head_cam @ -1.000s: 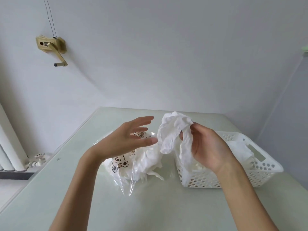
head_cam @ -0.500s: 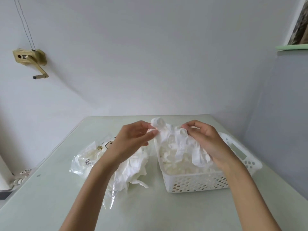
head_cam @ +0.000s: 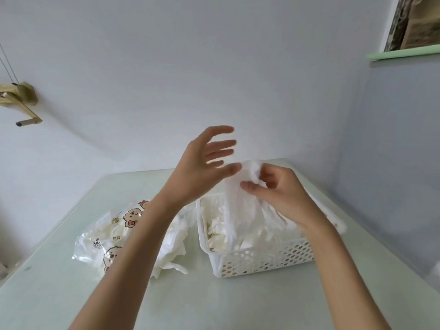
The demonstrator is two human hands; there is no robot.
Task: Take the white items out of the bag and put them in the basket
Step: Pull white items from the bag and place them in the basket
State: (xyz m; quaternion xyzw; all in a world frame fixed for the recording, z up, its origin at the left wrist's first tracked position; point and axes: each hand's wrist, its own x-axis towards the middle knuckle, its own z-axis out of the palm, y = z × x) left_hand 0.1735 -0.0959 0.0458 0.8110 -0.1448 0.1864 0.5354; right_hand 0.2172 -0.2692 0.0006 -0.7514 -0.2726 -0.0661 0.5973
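Pale tabletop [head_cam: 238,303], grey wall behind. Basket [head_cam: 262,262] right of centre; bag [head_cam: 107,234] left. Right hand [head_cam: 281,194] pinches white cloth [head_cam: 240,210] hanging lengthwise straight into basket. Left hand [head_cam: 202,170] spread, fingertip touching cloth top.

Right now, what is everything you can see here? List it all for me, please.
table: one, pale green, under everything
bag: one, clear with cartoon prints, on the table left of the basket, white items inside and spilling from it
basket: one, white with holes, on the table at right, white items inside
white item: one, held up over the basket
crank: one, tan, on the wall at left
ledge: one, green, upper right
left hand: open, fingers spread, thumb touching the item
right hand: pinching the item's top
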